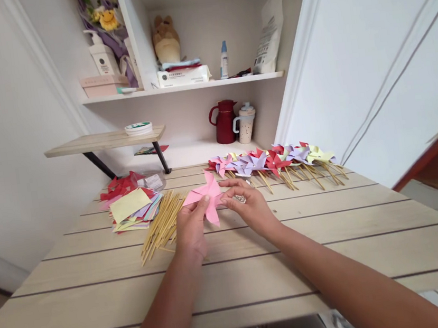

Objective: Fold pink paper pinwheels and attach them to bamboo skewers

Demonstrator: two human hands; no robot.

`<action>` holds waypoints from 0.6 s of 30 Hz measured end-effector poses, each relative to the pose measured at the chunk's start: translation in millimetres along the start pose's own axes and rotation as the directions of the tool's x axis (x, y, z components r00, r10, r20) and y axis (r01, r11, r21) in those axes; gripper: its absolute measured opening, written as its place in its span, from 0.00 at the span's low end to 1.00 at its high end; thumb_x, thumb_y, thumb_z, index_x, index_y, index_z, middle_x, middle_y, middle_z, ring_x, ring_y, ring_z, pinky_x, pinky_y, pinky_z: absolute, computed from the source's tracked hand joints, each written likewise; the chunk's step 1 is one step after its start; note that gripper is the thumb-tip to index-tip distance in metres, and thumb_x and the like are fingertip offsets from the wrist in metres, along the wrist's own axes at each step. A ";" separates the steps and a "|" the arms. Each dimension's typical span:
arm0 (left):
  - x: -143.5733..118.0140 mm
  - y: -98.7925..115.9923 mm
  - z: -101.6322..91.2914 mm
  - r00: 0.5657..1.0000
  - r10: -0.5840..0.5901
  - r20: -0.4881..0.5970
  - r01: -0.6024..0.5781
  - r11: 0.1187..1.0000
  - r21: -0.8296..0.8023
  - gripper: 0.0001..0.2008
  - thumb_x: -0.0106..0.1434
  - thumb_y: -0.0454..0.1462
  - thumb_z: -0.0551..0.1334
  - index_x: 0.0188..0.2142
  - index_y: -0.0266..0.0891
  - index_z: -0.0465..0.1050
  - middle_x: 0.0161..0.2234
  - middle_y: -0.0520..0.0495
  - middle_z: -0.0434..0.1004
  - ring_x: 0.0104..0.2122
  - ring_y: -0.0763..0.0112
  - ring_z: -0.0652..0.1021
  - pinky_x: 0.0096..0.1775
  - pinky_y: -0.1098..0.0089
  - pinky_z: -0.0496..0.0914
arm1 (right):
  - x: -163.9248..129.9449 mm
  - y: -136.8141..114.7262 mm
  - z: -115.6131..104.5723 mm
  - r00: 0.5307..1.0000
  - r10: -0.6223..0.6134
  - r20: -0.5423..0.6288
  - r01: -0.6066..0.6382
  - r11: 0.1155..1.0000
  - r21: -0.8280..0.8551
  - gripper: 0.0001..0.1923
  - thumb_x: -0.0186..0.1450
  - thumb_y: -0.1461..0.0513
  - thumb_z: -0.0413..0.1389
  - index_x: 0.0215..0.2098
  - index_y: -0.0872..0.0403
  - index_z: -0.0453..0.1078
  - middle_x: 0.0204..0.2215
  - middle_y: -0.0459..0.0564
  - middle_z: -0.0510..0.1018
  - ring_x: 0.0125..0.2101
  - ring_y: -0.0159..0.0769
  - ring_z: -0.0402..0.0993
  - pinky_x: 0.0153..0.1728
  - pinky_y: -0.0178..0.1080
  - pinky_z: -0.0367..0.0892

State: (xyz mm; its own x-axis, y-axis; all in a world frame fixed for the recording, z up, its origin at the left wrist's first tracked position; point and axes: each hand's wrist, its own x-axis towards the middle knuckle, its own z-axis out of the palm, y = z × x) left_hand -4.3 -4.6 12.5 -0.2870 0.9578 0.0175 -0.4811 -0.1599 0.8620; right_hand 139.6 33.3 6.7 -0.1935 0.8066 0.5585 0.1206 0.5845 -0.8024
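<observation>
A pink paper pinwheel [208, 188] with folded blades is held up over the middle of the table. My left hand [192, 226] grips it from below left, thumb pressed on its front near the centre. At its right blade, the thumb and fingertips of my right hand [250, 205] are pinched together on the paper; whether they also hold something small is hidden. Just behind my right fingers, some small shiny bits [241, 198] show in part. Beside my left hand lies a loose bundle of thin wooden sticks [162, 227].
Left of the sticks is a stack of coloured paper sheets [130, 205], with red paper pieces [124, 186] behind. Finished pinwheels on sticks [276, 161] lie at the back right. A small raised shelf [100, 142], a dark red jug [226, 123] and a tumbler [246, 124] stand at the back.
</observation>
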 end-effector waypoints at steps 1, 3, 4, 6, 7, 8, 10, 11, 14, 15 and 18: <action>0.0 -0.2 0.2 1.000 0.009 0.000 -0.009 1.000 0.005 0.18 0.45 0.42 0.77 0.34 0.34 0.83 0.33 0.43 0.84 0.33 0.68 0.80 0.39 0.71 0.72 | 0.3 -0.1 -0.1 1.000 0.013 -0.010 -0.013 1.000 0.005 0.06 0.61 0.58 0.64 0.28 0.50 0.78 0.48 0.52 0.76 0.52 0.46 0.71 0.57 0.51 0.60; 0.5 -1.3 0.1 1.000 0.026 0.008 -0.027 1.000 0.014 0.17 0.46 0.41 0.76 0.34 0.34 0.83 0.32 0.44 0.84 0.33 0.68 0.80 0.39 0.71 0.72 | 0.8 -0.4 -0.2 0.999 0.032 -0.021 -0.032 0.999 0.008 0.05 0.60 0.58 0.65 0.27 0.50 0.79 0.47 0.52 0.77 0.52 0.46 0.72 0.56 0.50 0.60; 0.9 -2.2 -0.3 0.999 0.035 0.014 -0.035 0.999 0.020 0.16 0.47 0.41 0.76 0.34 0.34 0.83 0.32 0.44 0.84 0.33 0.69 0.80 0.40 0.71 0.72 | 0.9 -0.6 -0.3 0.999 0.037 -0.022 -0.036 0.999 0.008 0.05 0.59 0.58 0.66 0.27 0.50 0.79 0.47 0.52 0.77 0.52 0.46 0.72 0.56 0.50 0.61; 1.8 -4.1 -1.4 0.998 0.052 0.032 -0.053 0.998 0.036 0.15 0.49 0.41 0.75 0.35 0.35 0.83 0.33 0.44 0.85 0.34 0.68 0.81 0.41 0.70 0.72 | 1.1 -1.0 -0.2 0.999 0.043 -0.025 -0.043 0.999 0.013 0.05 0.59 0.58 0.66 0.27 0.50 0.79 0.47 0.52 0.77 0.51 0.45 0.72 0.56 0.49 0.61; 2.2 -5.0 -2.1 0.997 0.061 0.041 -0.063 0.997 0.045 0.15 0.50 0.41 0.75 0.35 0.35 0.83 0.34 0.43 0.85 0.34 0.68 0.81 0.41 0.70 0.72 | 1.0 -1.2 -0.1 0.999 0.045 -0.026 -0.044 0.999 0.017 0.06 0.59 0.57 0.66 0.27 0.50 0.79 0.46 0.52 0.77 0.51 0.45 0.72 0.56 0.49 0.61; 2.6 -5.9 -2.7 0.996 0.073 0.049 -0.076 0.996 0.055 0.14 0.50 0.41 0.74 0.36 0.34 0.83 0.35 0.43 0.85 0.35 0.67 0.81 0.42 0.70 0.72 | 0.9 -1.4 0.1 0.999 0.046 -0.028 -0.045 0.999 0.021 0.06 0.59 0.57 0.66 0.26 0.50 0.79 0.46 0.52 0.77 0.51 0.45 0.72 0.56 0.49 0.60; 3.1 -7.2 -3.5 0.993 0.098 0.058 -0.102 0.992 0.073 0.14 0.52 0.40 0.74 0.37 0.35 0.83 0.36 0.42 0.85 0.36 0.66 0.81 0.43 0.69 0.72 | 0.6 -1.9 0.5 0.998 0.049 -0.036 -0.048 0.998 0.027 0.07 0.60 0.57 0.65 0.26 0.50 0.78 0.46 0.52 0.76 0.51 0.45 0.72 0.56 0.49 0.60; 3.1 -7.6 -3.6 0.992 0.110 0.059 -0.115 0.990 0.084 0.14 0.52 0.40 0.73 0.37 0.35 0.83 0.37 0.42 0.85 0.37 0.66 0.81 0.43 0.69 0.72 | 0.4 -2.3 0.7 0.998 0.052 -0.038 -0.051 0.998 0.030 0.08 0.60 0.57 0.65 0.26 0.51 0.78 0.46 0.52 0.76 0.51 0.45 0.72 0.56 0.49 0.60; 2.6 -7.6 -2.7 0.989 0.139 0.059 -0.145 0.982 0.121 0.14 0.53 0.40 0.73 0.38 0.35 0.83 0.36 0.42 0.85 0.36 0.66 0.81 0.43 0.68 0.73 | 0.3 -3.8 0.9 0.997 0.063 -0.041 -0.062 0.997 0.040 0.09 0.60 0.56 0.65 0.25 0.51 0.78 0.45 0.52 0.76 0.51 0.45 0.72 0.56 0.49 0.60; 2.2 -7.2 -2.1 0.988 0.145 0.060 -0.152 0.980 0.131 0.15 0.53 0.40 0.73 0.38 0.35 0.83 0.36 0.42 0.85 0.36 0.65 0.81 0.42 0.68 0.73 | 0.4 -4.2 0.9 0.997 0.067 -0.041 -0.065 0.997 0.043 0.09 0.59 0.56 0.65 0.25 0.52 0.77 0.44 0.52 0.76 0.50 0.45 0.72 0.55 0.48 0.61; 0.9 -6.2 -0.1 0.985 0.158 0.066 -0.167 0.975 0.150 0.15 0.52 0.41 0.73 0.38 0.35 0.83 0.37 0.42 0.85 0.36 0.64 0.82 0.42 0.68 0.73 | 0.9 -4.3 0.8 0.996 0.074 -0.045 -0.071 0.996 0.059 0.10 0.59 0.56 0.65 0.24 0.52 0.77 0.43 0.52 0.76 0.50 0.45 0.72 0.53 0.48 0.62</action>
State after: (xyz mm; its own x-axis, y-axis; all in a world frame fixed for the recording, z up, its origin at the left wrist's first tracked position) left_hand -1.7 -2.8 7.1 -0.3039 0.9341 0.1875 -0.2970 -0.2799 0.9130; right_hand 138.1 31.5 10.4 -0.1401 0.8509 0.5063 0.0767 0.5192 -0.8512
